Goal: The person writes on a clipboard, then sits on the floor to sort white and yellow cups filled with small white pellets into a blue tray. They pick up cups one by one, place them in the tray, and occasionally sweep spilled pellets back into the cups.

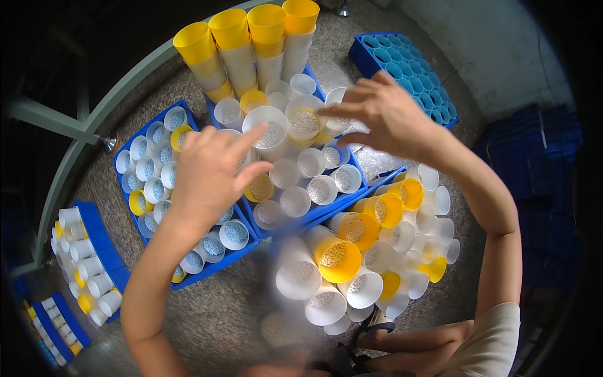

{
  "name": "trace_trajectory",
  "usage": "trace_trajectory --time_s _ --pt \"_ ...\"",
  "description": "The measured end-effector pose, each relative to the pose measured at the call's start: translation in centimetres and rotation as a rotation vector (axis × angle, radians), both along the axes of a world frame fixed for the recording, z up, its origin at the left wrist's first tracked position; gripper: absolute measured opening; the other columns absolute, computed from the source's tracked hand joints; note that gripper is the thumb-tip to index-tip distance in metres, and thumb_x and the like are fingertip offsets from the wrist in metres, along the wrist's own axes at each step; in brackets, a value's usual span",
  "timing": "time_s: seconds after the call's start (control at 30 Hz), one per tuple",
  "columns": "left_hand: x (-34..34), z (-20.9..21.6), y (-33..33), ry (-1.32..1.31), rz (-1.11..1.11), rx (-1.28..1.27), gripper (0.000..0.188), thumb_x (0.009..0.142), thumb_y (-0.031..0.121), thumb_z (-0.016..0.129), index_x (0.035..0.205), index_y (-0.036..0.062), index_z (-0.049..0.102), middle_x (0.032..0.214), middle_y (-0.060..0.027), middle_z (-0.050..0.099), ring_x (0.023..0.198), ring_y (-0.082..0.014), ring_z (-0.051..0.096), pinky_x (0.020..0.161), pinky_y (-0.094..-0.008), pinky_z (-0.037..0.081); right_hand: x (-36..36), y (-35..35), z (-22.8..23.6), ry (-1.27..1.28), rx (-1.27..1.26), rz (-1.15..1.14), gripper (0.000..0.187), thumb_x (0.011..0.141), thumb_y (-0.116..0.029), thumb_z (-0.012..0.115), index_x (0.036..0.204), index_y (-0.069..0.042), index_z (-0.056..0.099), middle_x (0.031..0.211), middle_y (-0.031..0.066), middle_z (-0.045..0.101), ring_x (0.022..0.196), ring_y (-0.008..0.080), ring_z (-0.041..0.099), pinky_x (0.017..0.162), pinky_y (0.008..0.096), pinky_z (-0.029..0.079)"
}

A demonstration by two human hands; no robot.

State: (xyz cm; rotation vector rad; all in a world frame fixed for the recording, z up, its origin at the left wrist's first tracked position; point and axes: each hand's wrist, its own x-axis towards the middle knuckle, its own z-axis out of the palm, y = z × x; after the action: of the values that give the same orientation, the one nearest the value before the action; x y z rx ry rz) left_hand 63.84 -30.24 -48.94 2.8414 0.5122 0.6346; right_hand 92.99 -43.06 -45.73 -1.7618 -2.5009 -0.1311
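Note:
My left hand (210, 173) is over the left side of the middle blue crate (301, 221), thumb and index finger spread. Its index fingertip reaches the rim of a tall white cup (270, 130) with small white pellets inside. My right hand (386, 116) comes in from the other side, fingers stretched out and thumb apart. Its fingertips are at the rim of another raised white cup (304, 117) of pellets, with some yellow showing at it. Whether they touch that rim I cannot tell. Around both cups stand more white and yellow cups, each with pellets.
Tall stacks of yellow and white cups (233, 47) rise behind the crate. To the left, a blue crate (210, 272) holds cups of bluish pellets. Tilted cups (339, 257) fill the near right. A blue crate of teal cups (408, 75) lies far right. A metal frame (59, 119) curves along the left.

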Motion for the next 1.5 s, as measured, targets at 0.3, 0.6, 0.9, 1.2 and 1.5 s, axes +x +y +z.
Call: trace_trajectory --time_s 0.3,0.6,0.9,1.2,1.5 --pt "1.4 -0.5 1.7 -0.073 0.119 -0.203 0.022 0.082 -0.005 0.067 0.100 0.0029 0.077 0.086 -0.0149 0.075 0.083 -0.0281 0.075 0.079 -0.0389 0.058 0.8 2.3 -2.5 0.289 0.012 -0.140 0.018 0.082 -0.012 0.079 0.096 -0.001 0.077 0.092 0.0135 0.075 0.081 0.0285 0.073 0.076 0.0357 0.060" --pt "3.9 -0.8 10.8 -0.125 0.128 -0.354 0.025 0.080 -0.004 0.064 0.101 -0.0008 0.077 0.091 -0.0187 0.076 0.081 -0.0288 0.076 0.079 -0.0359 0.059 5.5 9.2 0.9 0.217 0.108 -0.204 0.016 0.087 -0.011 0.073 0.100 -0.004 0.080 0.099 0.0128 0.077 0.087 0.0241 0.075 0.084 0.0332 0.060" --pt "5.2 -9.9 13.4 0.062 0.107 -0.143 0.021 0.082 0.009 0.074 0.103 0.0053 0.077 0.096 -0.0187 0.073 0.089 -0.0377 0.070 0.082 -0.0423 0.055 3.6 14.1 -9.7 0.187 -0.127 -0.355 0.020 0.096 -0.009 0.066 0.111 -0.007 0.078 0.108 0.0142 0.076 0.095 0.0303 0.074 0.089 0.0357 0.059" --pt "4.1 -3.7 7.2 -0.305 0.269 -0.074 0.021 0.090 0.017 0.070 0.107 0.0043 0.074 0.094 -0.0183 0.073 0.091 -0.0348 0.070 0.082 -0.0421 0.055 3.2 9.9 -6.6 0.370 0.128 -0.353 0.023 0.094 -0.022 0.068 0.114 -0.014 0.076 0.099 0.0131 0.076 0.086 0.0301 0.074 0.077 0.0394 0.060" --pt "0.2 -8.5 -8.7 0.067 0.218 -0.710 0.036 0.086 0.015 0.075 0.119 0.0033 0.073 0.104 -0.0233 0.073 0.094 -0.0369 0.072 0.086 -0.0407 0.056 -2.8 -4.1 -9.4 0.439 -0.508 -0.302 0.045 0.086 -0.009 0.072 0.131 -0.007 0.065 0.114 0.0196 0.071 0.101 0.0322 0.070 0.092 0.0422 0.057"
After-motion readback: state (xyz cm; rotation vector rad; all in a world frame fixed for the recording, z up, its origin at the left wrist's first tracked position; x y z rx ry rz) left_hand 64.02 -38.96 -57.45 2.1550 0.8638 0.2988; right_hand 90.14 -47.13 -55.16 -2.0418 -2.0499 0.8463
